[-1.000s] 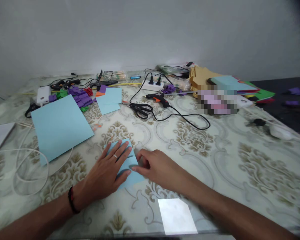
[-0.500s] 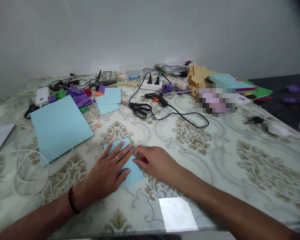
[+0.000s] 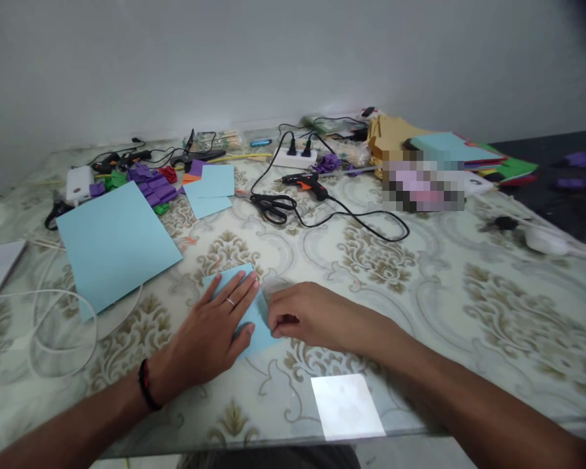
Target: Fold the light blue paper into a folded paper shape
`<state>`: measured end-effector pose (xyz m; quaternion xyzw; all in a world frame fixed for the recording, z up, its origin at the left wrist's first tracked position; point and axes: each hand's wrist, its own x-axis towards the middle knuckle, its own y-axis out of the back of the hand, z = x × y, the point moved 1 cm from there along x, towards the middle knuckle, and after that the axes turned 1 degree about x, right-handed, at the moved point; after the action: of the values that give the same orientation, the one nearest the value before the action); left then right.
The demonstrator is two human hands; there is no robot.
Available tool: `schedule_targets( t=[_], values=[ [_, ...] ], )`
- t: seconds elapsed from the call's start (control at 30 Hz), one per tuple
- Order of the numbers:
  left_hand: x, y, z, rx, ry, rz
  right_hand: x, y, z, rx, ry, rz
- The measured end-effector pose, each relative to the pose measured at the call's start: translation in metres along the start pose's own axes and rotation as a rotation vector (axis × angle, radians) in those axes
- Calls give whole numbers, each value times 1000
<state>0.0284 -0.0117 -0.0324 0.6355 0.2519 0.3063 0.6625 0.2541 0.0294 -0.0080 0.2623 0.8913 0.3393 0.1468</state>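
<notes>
A light blue paper piece (image 3: 258,324) lies on the patterned table in front of me. My left hand (image 3: 217,329) rests on it with fingers spread, pressing it flat; a ring and a dark bracelet show on this hand and wrist. At the paper's right edge is my right hand (image 3: 305,316), its fingers curled together with the fingertips by the edge. Whether they pinch the paper is too small to tell. To the left lies a larger light blue sheet (image 3: 120,244).
A glue gun (image 3: 305,184) and black-handled scissors (image 3: 273,207) lie beyond my hands. Behind them is a white power strip (image 3: 295,157). Smaller blue squares (image 3: 218,180) and purple folded strips (image 3: 151,185) sit back left. White cable (image 3: 61,293) loops at left.
My right hand has moved slightly down along the paper's right edge, and its fingers have curled in more. My left hand stays on the paper. The view has shifted slightly.
</notes>
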Motion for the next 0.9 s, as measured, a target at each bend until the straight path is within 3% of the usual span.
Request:
schedule_targets(
  t=[0.37, 0.9],
  values=[
    [2, 4, 4, -40, 14, -8, 8, -3, 11, -75, 22, 170],
    [1, 0, 3, -6, 9, 13, 22, -8, 17, -67, -102, 364]
  ],
)
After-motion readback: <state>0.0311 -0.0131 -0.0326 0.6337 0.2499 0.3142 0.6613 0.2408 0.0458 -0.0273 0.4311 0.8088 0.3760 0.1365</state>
